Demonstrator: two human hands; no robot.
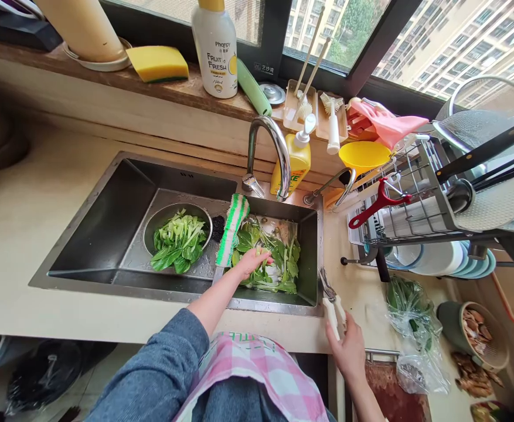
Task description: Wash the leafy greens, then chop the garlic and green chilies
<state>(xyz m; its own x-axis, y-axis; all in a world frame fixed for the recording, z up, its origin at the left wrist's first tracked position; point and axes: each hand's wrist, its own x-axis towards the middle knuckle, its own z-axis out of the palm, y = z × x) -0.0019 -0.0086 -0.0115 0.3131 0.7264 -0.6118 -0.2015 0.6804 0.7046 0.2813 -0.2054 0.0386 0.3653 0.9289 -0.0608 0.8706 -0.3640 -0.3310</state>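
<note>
The right hand (348, 347) holds white-handled scissors (330, 310) beside the sink (265, 307). Apart from it, the left hand (253, 262) reaches into leafy greens (290, 264) in the right-hand basin (311, 252); whether it grips any cannot be told. A bowl (149, 231) of further greens (181, 237) occupies the left-hand basin (102, 228); the faucet (283, 155) rises behind.

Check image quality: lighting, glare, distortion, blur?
Head view: soft daylight, seemingly from the window; head view: bright glints on the chrome faucet; head view: slanted window frame and stretched edges suggest a wide lens, bottom-right corner darkened; head view: right hand and scissors look fairly sharp.
</note>
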